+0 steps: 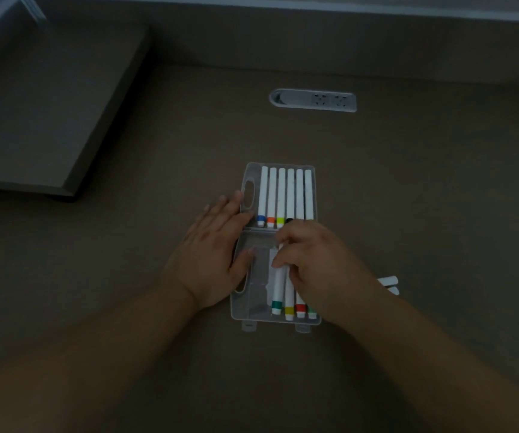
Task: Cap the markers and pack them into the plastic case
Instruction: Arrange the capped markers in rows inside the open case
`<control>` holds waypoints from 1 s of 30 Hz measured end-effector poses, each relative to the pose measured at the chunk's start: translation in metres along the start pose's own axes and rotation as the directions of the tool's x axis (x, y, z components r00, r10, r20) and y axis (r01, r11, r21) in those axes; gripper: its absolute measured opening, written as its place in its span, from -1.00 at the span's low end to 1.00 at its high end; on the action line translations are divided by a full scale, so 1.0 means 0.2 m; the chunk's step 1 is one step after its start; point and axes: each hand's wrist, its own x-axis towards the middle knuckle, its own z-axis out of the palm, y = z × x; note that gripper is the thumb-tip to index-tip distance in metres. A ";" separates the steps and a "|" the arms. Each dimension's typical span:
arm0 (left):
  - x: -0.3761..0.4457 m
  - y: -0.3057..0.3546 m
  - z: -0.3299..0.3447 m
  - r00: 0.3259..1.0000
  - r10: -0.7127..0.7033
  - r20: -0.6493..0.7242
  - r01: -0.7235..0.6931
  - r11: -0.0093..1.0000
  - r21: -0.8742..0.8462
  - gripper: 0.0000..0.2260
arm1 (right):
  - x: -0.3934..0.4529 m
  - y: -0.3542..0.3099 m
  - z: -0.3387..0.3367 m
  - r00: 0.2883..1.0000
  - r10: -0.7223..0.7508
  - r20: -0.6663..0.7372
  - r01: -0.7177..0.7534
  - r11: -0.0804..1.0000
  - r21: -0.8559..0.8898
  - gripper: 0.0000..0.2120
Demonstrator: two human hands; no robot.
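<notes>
Left hand (212, 245) lies flat, fingers straight, bracing the clear plastic hinged case (278, 245). Right hand (311, 260) pinches a white green-banded marker (278, 282) in the near tray, long axis 12-to-6. 2 loose white markers (389, 284) wait at 3 o'clock, nearest the right hand.

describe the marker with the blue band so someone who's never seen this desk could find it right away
Find the clear plastic case lying open on the desk. In its far half lie six white markers; the blue-banded marker is leftmost, beside the handle cutout, with an orange-banded marker next to it.
</notes>
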 end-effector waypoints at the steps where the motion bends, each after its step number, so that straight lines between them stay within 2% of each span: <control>1: 0.00 0.00 0.00 1.000 0.002 -0.001 -0.002 1.000 -0.001 -0.41 | -0.01 -0.01 0.00 1.000 0.007 -0.006 -0.007 1.000 0.022 -0.83; 13: 0.00 0.00 0.00 1.000 0.000 0.000 0.000 1.000 -0.002 -0.41 | -0.04 -0.03 0.04 0.991 0.125 -0.041 -0.117 0.980 0.162 -0.85; 23: 0.00 0.00 -0.01 1.000 -0.006 0.012 0.006 1.000 -0.009 -0.39 | -0.05 -0.03 0.04 0.986 0.161 -0.048 -0.149 0.971 0.188 -0.85; 28: 0.00 0.00 0.00 1.000 -0.013 0.017 0.014 1.000 -0.021 -0.38 | -0.17 0.11 -0.14 0.924 0.383 0.000 -0.356 0.859 0.368 -0.86; 30: 0.00 -0.01 0.00 1.000 -0.011 0.012 0.011 1.000 -0.022 -0.38 | -0.24 0.19 -0.20 0.889 0.455 0.039 -0.439 0.828 0.349 -0.82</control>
